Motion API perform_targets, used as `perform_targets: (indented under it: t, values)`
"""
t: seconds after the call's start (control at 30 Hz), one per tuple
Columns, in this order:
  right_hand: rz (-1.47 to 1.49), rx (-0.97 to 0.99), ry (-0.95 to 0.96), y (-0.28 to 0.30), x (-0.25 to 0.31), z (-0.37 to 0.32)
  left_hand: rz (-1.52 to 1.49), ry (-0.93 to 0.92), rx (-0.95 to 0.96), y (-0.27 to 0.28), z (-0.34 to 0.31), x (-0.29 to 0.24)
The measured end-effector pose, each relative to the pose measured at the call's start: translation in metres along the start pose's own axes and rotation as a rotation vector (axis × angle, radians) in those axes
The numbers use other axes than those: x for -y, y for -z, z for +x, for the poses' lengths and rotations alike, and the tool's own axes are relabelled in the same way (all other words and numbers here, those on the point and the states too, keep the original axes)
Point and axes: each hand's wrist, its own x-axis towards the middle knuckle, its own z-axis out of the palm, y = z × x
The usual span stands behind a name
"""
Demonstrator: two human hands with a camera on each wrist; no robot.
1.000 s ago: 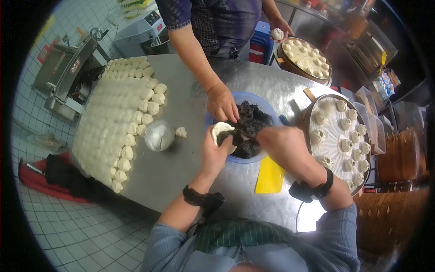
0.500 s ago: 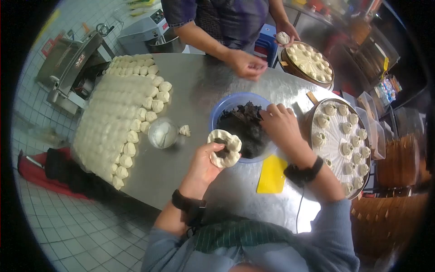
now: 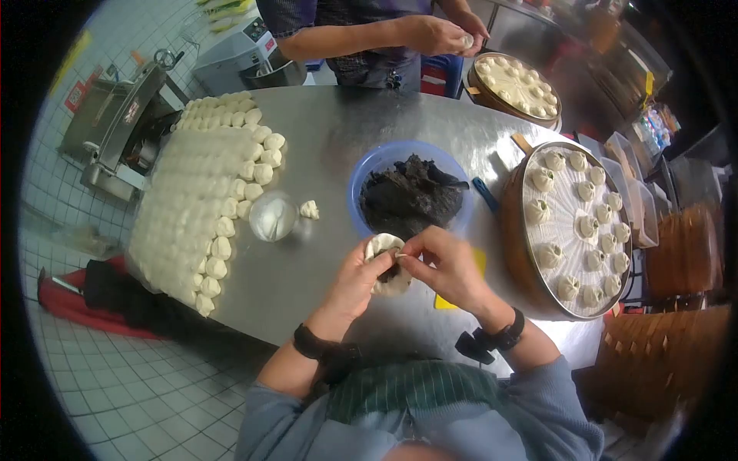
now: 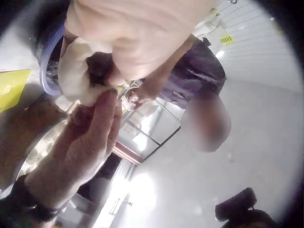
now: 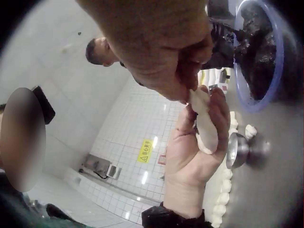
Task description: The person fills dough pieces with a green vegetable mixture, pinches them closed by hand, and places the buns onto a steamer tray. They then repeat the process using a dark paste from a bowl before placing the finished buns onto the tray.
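Observation:
Just in front of the blue bowl (image 3: pixel 354 192) of dark filling (image 3: pixel 415 192), my left hand (image 3: pixel 346 283) holds a round white dough wrapper (image 3: pixel 393 286). Dark filling shows in its middle, with the left thumb lying over it. My right hand (image 3: pixel 447 269) pinches the wrapper's edge between thumb and fingers, drawing up a small fold. From the right wrist view, the dough (image 5: pixel 208 134) appears side-on, cupped in the left palm. Part of the dough (image 4: pixel 71 76) and its dark inside show beneath the left hand in the left wrist view.
Right of the bowl lie a blue-handled tool (image 3: pixel 484 194) and a steamer (image 3: pixel 516 230) of pleated buns. A yellow scraper (image 3: pixel 480 263) is partly behind my right hand. Leftward are a metal bowl (image 3: pixel 294 217) and rows of dough balls (image 3: pixel 221 247). Another person stands opposite, holding a bun (image 3: pixel 467 41).
My right hand has come from the filling bowl to the wrapper's edge and pinches it. The other person's hand has drawn back from the bowl to their bun.

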Motion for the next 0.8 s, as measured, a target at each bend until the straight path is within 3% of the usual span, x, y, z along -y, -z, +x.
perform_targets:
  t: [0.13,0.27,0.33,0.57,0.63,0.8]
  values:
    - [0.202,-0.097,-0.143,-0.006,-0.008,-0.007,0.022,0.018,0.008,-0.008,-0.005,-0.002]
    - [0.189,-0.161,-0.009,-0.014,-0.021,-0.013,0.081,-0.054,-0.012,-0.017,-0.009,-0.003]
    - [0.128,-0.139,0.053,-0.006,-0.02,-0.016,0.026,0.047,0.088,-0.012,-0.009,-0.001]
    - [0.116,-0.081,0.037,-0.002,-0.013,-0.017,0.231,0.023,0.1,-0.014,-0.017,-0.002]
    - [0.053,0.001,0.177,0.001,-0.014,-0.02,0.327,0.079,0.151,-0.009,-0.018,-0.002]
    - [0.101,0.029,0.08,-0.003,-0.015,-0.019,0.41,0.197,0.239,-0.01,-0.018,-0.015]
